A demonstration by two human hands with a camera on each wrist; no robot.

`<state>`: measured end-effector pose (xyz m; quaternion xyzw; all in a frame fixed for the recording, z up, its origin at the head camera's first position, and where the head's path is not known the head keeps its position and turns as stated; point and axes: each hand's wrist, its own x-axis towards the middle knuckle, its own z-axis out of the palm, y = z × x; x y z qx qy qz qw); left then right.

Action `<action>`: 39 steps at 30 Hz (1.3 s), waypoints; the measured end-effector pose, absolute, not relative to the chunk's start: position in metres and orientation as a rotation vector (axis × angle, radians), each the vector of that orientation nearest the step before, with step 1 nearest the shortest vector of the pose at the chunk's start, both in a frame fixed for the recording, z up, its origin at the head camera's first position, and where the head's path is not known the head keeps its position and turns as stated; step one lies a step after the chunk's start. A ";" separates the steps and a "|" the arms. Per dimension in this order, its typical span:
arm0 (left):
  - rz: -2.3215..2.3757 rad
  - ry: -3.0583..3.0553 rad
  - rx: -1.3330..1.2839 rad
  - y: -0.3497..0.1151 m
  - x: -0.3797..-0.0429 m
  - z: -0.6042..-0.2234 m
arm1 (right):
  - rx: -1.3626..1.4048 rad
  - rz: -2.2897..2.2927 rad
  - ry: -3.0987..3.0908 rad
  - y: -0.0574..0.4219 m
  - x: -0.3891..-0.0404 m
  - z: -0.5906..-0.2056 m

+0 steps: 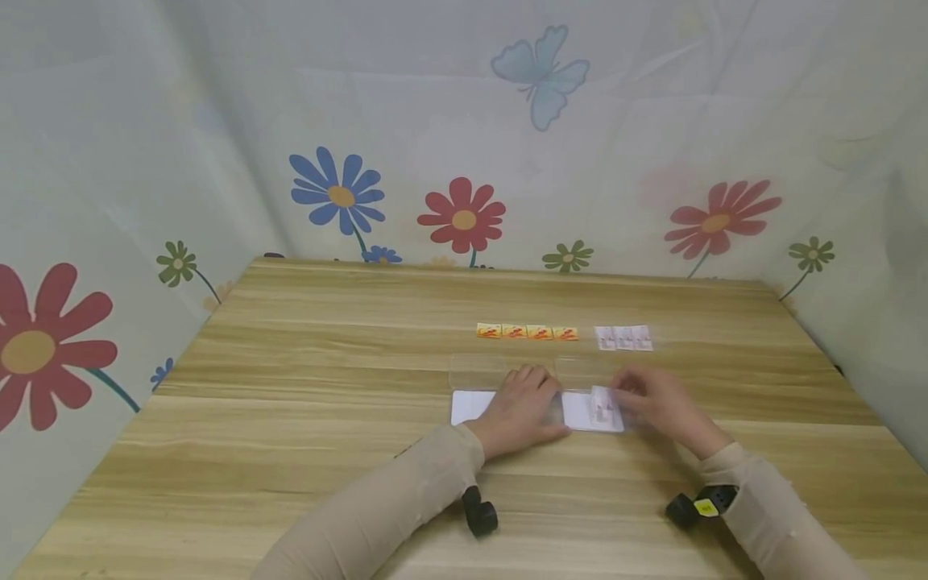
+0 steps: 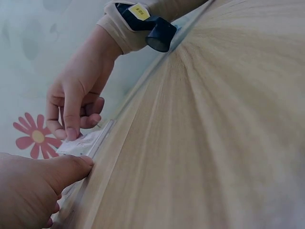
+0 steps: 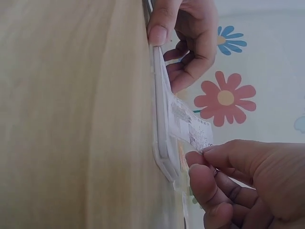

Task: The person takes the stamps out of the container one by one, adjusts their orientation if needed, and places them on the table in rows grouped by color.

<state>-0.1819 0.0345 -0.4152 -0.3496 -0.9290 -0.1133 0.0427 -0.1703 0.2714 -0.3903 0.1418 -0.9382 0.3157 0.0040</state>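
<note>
My right hand pinches the edge of a small printed paper slip between thumb and fingertip. In the head view, the white and pale purple slip stands tilted over the right part of a white pad in a clear plastic case. Its lower end meets the pad; whether it is stuck there I cannot tell. Across the middle of the case lies my left hand, its thumb at the near edge and its fingers toward the far edge. White surface also shows left of that hand.
Beyond the hands lie a row of several orange-yellow printed pieces and three pale purple printed slips. Clear plastic flaps lie flat behind the white pad. A flower-patterned curtain borders the wooden table.
</note>
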 end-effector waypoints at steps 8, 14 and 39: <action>-0.358 -2.834 -1.078 0.034 -0.182 -0.416 | 0.471 1.095 -2.936 0.275 -0.173 -0.384; -0.364 -2.833 -1.080 0.034 -0.182 -0.417 | 0.436 1.110 -2.948 0.278 -0.176 -0.378; -0.382 -2.827 -1.093 0.034 -0.183 -0.417 | 0.381 1.099 -2.972 0.295 -0.194 -0.362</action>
